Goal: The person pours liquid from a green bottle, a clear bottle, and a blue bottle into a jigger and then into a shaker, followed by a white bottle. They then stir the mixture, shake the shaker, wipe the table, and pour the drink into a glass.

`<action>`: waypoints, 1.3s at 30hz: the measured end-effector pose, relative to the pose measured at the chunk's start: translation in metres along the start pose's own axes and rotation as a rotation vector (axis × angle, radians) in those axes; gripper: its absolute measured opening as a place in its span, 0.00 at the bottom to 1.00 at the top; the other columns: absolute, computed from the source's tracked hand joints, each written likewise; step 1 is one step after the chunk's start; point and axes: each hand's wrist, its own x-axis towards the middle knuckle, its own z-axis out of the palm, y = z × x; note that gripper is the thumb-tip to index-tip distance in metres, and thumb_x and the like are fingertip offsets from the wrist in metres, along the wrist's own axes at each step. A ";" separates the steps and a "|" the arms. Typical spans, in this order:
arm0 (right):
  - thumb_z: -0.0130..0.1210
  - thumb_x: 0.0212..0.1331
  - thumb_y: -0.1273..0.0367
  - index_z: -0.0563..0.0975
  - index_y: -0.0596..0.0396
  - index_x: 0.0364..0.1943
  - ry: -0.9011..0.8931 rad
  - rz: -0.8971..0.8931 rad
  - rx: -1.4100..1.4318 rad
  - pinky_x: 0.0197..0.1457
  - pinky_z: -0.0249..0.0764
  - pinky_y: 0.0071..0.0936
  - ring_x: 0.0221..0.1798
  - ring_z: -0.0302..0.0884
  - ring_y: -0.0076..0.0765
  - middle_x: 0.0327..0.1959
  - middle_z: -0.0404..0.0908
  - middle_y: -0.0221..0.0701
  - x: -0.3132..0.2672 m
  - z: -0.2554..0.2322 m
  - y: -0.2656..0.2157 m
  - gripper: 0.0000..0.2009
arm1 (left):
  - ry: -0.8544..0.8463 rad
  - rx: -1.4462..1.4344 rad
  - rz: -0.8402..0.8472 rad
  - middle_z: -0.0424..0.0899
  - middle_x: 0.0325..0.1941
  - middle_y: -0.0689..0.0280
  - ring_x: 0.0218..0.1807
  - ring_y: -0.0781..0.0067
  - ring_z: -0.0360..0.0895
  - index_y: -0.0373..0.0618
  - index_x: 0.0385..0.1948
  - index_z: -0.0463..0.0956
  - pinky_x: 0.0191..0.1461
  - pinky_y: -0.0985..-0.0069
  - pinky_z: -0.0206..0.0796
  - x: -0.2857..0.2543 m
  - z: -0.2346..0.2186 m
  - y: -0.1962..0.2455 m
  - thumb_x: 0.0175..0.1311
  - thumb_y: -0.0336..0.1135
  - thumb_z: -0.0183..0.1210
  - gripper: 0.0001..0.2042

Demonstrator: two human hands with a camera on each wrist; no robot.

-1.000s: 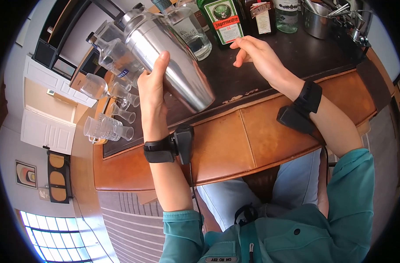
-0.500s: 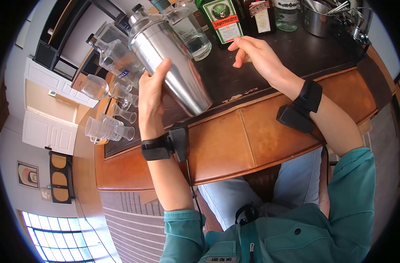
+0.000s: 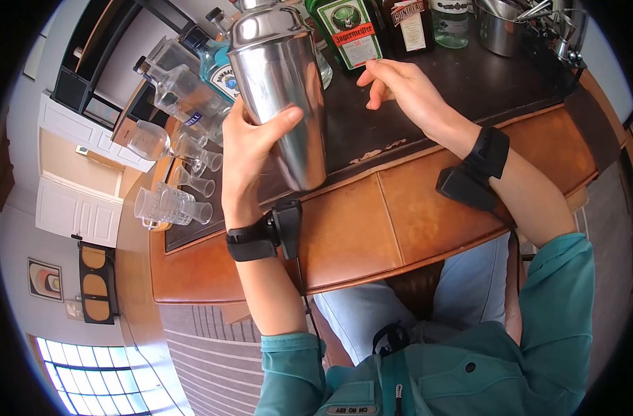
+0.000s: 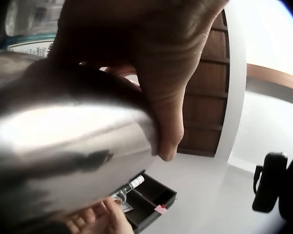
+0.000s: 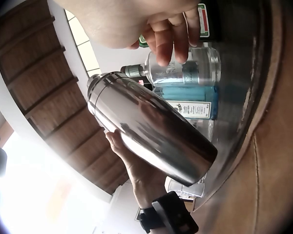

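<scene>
My left hand [image 3: 250, 149] grips a shiny steel cocktail shaker [image 3: 282, 90] round its side, the thumb lying across its front. The capped top points away toward the bottles, and its base hangs over the near edge of the dark table top. In the right wrist view the shaker [image 5: 151, 129] leans, with the left hand [image 5: 132, 161] behind it. My right hand [image 3: 406, 93] hovers to the right with loosely bent fingers and holds nothing. Just beyond its fingertips is a green Jägermeister bottle [image 3: 347, 35].
A blue-labelled gin bottle [image 3: 221, 73] and a clear bottle [image 3: 185, 90] stand left of the shaker. Several glasses [image 3: 150, 141] line the left side. At the back right are a Cointreau bottle [image 3: 408, 28] and a steel container [image 3: 498, 31] with tools. Tan leather [image 3: 344, 229] edges the table.
The shaker has swung from a leftward lean to nearly straight in the head view, its top moving right. A blue gin bottle now shows beside it. My right hand has hardly moved.
</scene>
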 end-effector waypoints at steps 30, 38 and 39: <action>0.38 0.64 0.57 0.74 0.60 0.30 -0.015 -0.009 -0.040 0.43 0.67 0.25 0.27 0.72 0.23 0.16 0.72 0.27 -0.001 -0.001 -0.001 0.20 | 0.100 0.173 -0.009 0.78 0.34 0.63 0.33 0.79 0.73 0.35 0.43 0.70 0.41 0.81 0.65 -0.001 -0.011 0.001 0.36 0.41 0.70 0.29; 0.41 0.61 0.59 0.76 0.59 0.29 -0.016 -0.004 -0.028 0.38 0.65 0.21 0.27 0.71 0.22 0.16 0.74 0.29 0.000 -0.001 -0.001 0.18 | 0.013 -0.025 0.032 0.77 0.33 0.59 0.33 0.74 0.74 0.29 0.40 0.69 0.40 0.79 0.65 -0.003 -0.019 -0.007 0.47 0.48 0.63 0.28; 0.41 0.61 0.59 0.76 0.59 0.29 -0.015 -0.001 -0.029 0.38 0.65 0.21 0.27 0.71 0.22 0.16 0.74 0.29 -0.001 -0.001 -0.002 0.18 | 0.093 0.056 0.037 0.77 0.33 0.58 0.32 0.74 0.74 0.29 0.40 0.69 0.38 0.78 0.65 0.000 -0.017 -0.008 0.48 0.49 0.62 0.28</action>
